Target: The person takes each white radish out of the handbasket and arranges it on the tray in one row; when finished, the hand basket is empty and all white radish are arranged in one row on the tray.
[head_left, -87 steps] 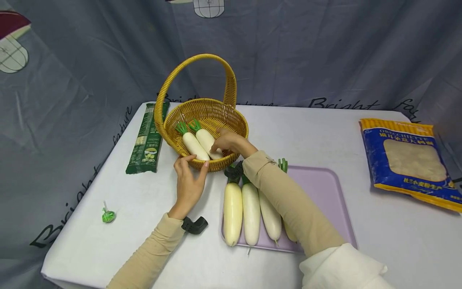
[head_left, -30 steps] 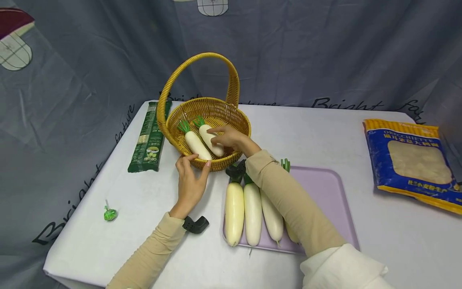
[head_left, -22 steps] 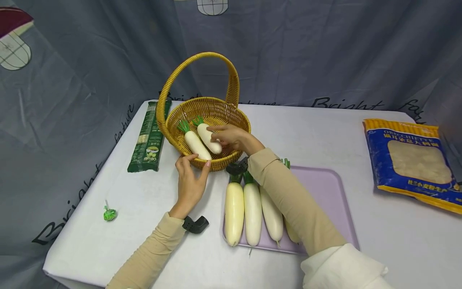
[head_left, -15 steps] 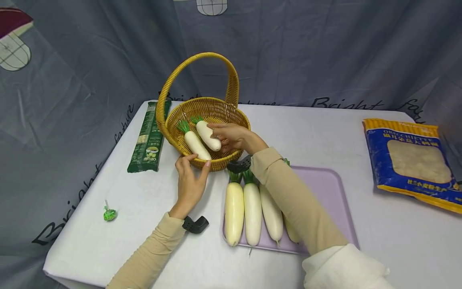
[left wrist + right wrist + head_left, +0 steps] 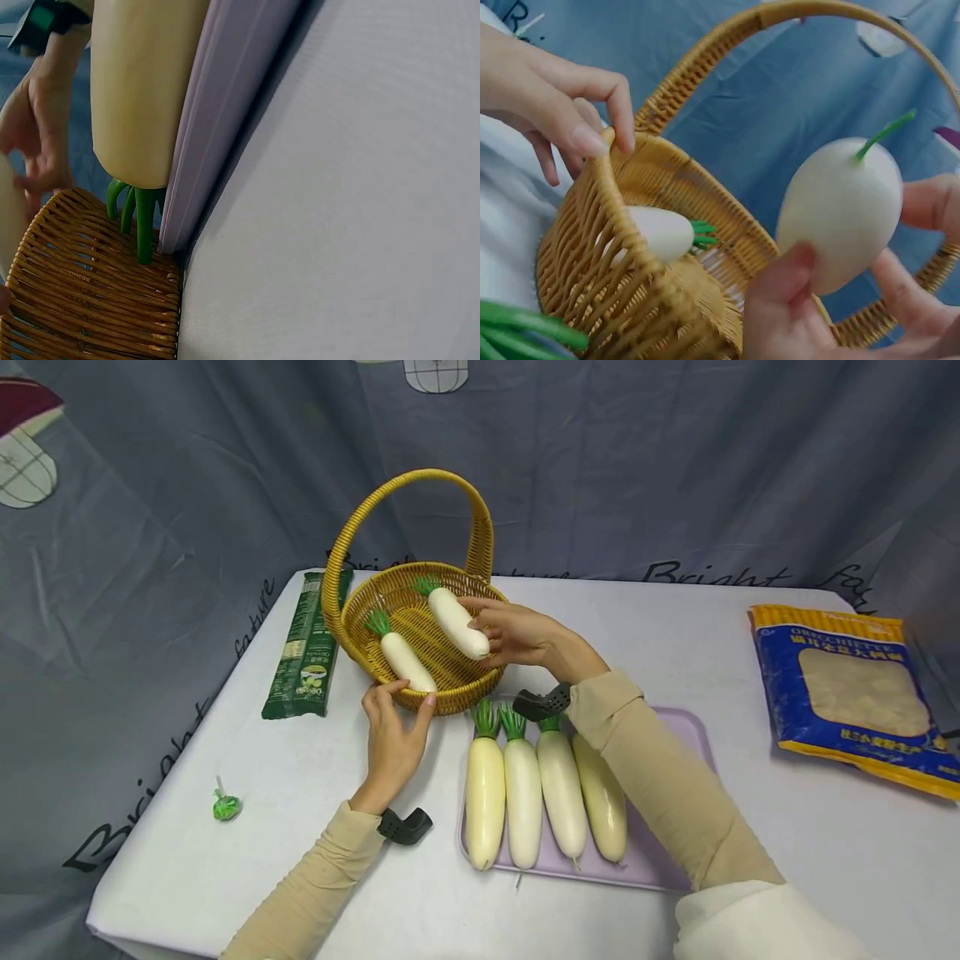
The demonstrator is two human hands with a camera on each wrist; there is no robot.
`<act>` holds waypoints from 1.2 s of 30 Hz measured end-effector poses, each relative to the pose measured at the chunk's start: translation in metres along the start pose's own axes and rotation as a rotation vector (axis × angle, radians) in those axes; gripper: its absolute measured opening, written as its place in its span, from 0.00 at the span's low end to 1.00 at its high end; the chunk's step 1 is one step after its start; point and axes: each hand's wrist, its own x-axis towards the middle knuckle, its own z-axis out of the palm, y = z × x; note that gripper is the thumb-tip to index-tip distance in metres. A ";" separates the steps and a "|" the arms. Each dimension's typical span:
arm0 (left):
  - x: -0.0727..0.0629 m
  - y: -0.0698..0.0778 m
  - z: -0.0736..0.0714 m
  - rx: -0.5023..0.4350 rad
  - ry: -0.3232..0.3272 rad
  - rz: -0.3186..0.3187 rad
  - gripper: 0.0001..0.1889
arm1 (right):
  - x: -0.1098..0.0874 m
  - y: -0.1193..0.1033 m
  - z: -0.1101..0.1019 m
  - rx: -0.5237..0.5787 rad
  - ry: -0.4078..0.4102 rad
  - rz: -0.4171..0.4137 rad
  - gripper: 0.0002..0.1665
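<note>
My right hand [image 5: 521, 633] pinches a white radish [image 5: 457, 622] with green leaves and holds it up over the right part of a yellow wicker basket [image 5: 459, 702]. In the right wrist view, thumb and fingers lie on opposite sides of that radish [image 5: 841, 214]. A second white radish [image 5: 407, 662] lies inside the basket, leaning toward its front left. With its thumb outside and a finger over the edge, my left hand [image 5: 393, 743] grips the basket's front rim; the left wrist view shows almost nothing of this hand.
Several larger radishes [image 5: 485, 802] lie side by side on a purple tray [image 5: 648, 852] just before the basket. A green packet [image 5: 303, 652] lies left of the basket, a green-wrapped lollipop [image 5: 226, 807] nearer me. A blue and yellow pasta bag [image 5: 855, 693] lies far right.
My right hand has taken hold of one small radish in the basket and raised it up and to the right, away from the other. My left hand stays on the rim.
</note>
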 end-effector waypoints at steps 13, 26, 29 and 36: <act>0.001 -0.002 -0.001 -0.012 -0.010 -0.008 0.24 | -0.108 0.013 -0.051 0.080 -0.043 -0.171 0.33; -0.001 0.000 -0.001 -0.010 -0.010 -0.002 0.25 | -0.202 0.091 -0.103 -0.121 0.037 -0.233 0.31; -0.001 0.000 0.000 -0.019 -0.017 0.002 0.25 | -0.215 0.111 -0.105 -0.161 0.074 -0.198 0.32; -0.001 0.001 0.001 -0.021 -0.022 -0.014 0.25 | -0.231 0.143 -0.094 -0.238 0.131 -0.149 0.32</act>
